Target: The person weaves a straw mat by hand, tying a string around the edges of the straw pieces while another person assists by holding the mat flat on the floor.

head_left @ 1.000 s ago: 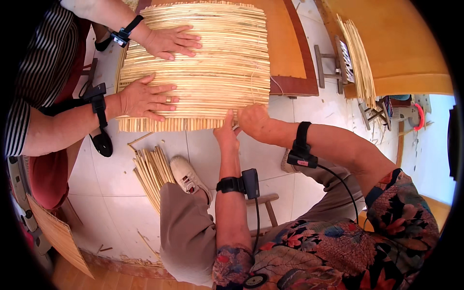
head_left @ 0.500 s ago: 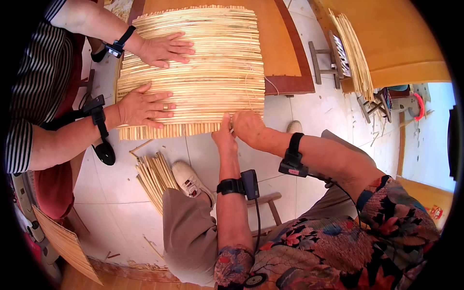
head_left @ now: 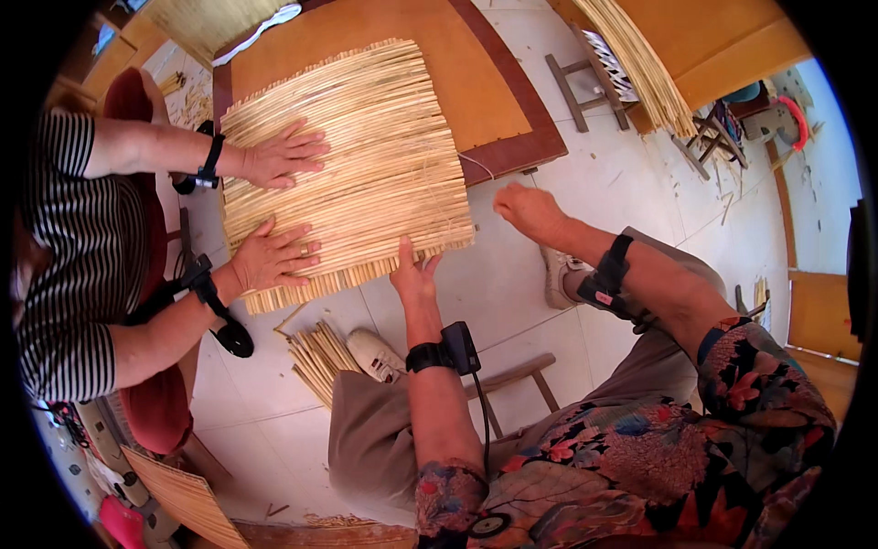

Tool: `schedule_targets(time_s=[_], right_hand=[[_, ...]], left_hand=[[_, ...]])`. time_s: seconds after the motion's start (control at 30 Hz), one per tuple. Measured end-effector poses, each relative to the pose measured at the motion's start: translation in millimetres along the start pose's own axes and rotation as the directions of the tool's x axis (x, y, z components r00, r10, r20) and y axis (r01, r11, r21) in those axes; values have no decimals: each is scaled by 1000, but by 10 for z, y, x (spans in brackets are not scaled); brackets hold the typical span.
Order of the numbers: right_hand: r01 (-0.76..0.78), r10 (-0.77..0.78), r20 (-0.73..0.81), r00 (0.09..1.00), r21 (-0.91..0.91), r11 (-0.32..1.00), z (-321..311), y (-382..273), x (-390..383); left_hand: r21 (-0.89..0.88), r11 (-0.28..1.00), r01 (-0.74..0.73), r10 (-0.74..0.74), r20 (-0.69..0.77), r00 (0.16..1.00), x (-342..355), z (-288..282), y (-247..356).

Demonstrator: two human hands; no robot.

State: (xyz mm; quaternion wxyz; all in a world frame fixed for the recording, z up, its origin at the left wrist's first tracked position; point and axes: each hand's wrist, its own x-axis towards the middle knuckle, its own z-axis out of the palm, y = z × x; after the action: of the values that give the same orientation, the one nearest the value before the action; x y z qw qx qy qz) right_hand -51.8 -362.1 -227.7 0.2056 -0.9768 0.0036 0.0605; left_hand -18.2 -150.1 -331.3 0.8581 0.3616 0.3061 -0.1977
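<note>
A mat of pale, thin stalks [head_left: 343,165] laid side by side lies over a low table and juts past its near edge. My left hand [head_left: 416,274] grips the mat's near edge, thumb on top and fingers partly hidden below. Off the mat's right side, my right hand [head_left: 533,215] is raised in the air with its fingers closed; whatever is in them, if anything, cannot be made out. A thin pale cord [head_left: 477,166] curls from the mat's right edge onto the table. Another person's two hands [head_left: 285,156] press flat on the mat's left part.
The brown table [head_left: 480,78] has a dark red border. On the tiled floor, a bundle of loose stalks [head_left: 315,361] lies beside my shoe [head_left: 373,355]. A wooden stool [head_left: 521,377] stands between my legs. More long stalks [head_left: 640,69] rest at the upper right.
My right hand has left the mat's near edge and moved right, away from my left hand. My left hand stays on the edge. The whole view has shifted and turned somewhat.
</note>
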Motion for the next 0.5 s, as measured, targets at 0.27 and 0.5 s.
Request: schedule_targets(time_s=[0.27,0.5], right_hand=[[-162,56,229,972,475,865,1255,-5,-427],[-116,265,-17,964,871,477,1781,95,-13]], left_hand=[[57,998,12,-9,-48,999,-32,-15,7],[102,994,24,-16,-78,997,-53,-9,28]])
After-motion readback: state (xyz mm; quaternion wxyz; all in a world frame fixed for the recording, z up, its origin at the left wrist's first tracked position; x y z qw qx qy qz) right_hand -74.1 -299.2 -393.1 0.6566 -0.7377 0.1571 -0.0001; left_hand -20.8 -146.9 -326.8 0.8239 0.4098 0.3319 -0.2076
